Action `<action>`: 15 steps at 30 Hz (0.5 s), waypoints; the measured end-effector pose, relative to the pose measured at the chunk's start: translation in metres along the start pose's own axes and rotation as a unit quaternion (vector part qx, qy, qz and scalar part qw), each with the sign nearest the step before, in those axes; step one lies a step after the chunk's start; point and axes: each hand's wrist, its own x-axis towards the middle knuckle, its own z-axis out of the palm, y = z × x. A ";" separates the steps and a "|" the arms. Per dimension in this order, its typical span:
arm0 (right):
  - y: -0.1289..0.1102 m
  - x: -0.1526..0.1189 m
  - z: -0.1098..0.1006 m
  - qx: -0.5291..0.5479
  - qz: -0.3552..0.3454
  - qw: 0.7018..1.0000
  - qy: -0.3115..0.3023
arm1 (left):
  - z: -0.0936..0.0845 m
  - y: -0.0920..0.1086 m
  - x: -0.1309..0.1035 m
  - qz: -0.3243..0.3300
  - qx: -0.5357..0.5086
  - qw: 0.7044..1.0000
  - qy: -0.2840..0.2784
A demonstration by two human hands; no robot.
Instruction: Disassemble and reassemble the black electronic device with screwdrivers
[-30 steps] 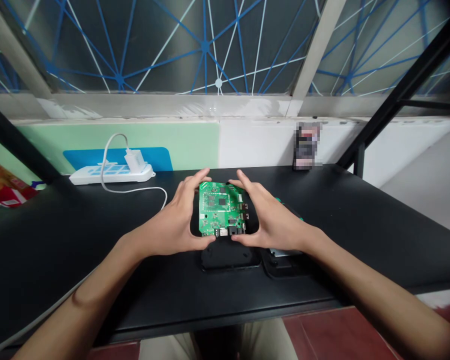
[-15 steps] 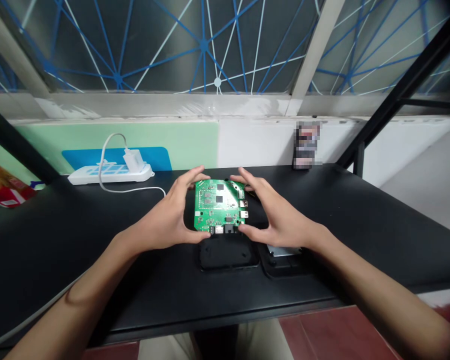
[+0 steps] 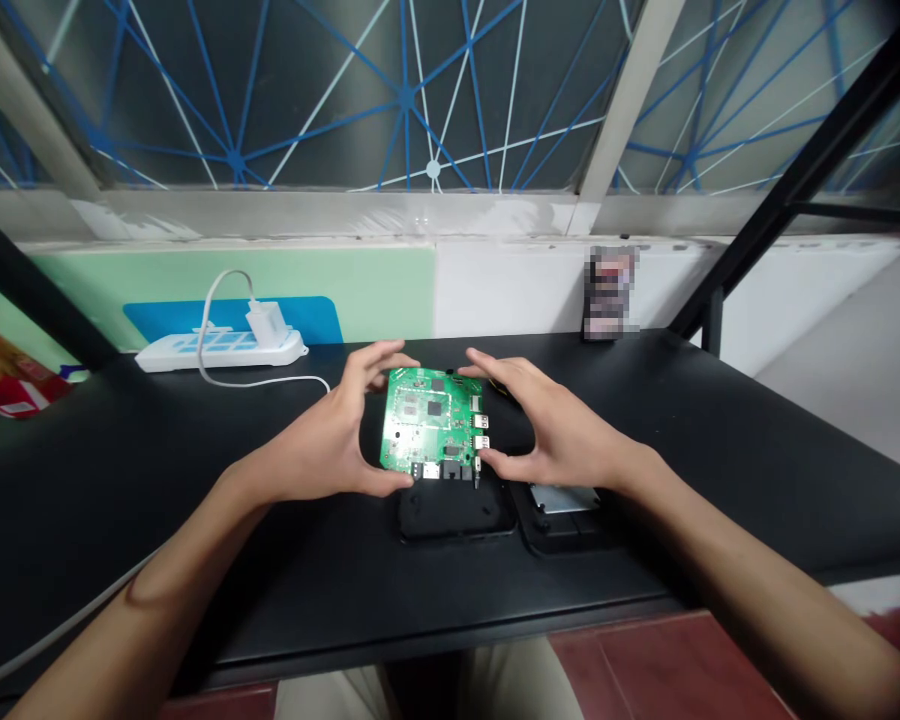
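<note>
Between my two hands a green circuit board is held up by its edges, its chip side facing me. My left hand grips the left edge, thumb at the lower corner and fingers at the upper one. On the other side my right hand grips the right edge, its thumb near the metal ports. Below the board lies a black plastic casing half, partly covered by it. Beside that, under my right hand, is another black casing part with a silver metal plate on it.
A white power strip with a plugged-in white charger lies at the back left, its cable running across the black table. A red packet sits far left. An upright blurred-out object leans on the back wall.
The circuit board has tilted and shifted slightly down and to the left. Both hands have moved a little with it, still holding its edges.
</note>
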 end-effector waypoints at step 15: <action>0.015 -0.002 0.005 0.009 0.042 0.999 0.025 | 0.012 0.007 -0.012 -0.101 0.065 0.986 -0.118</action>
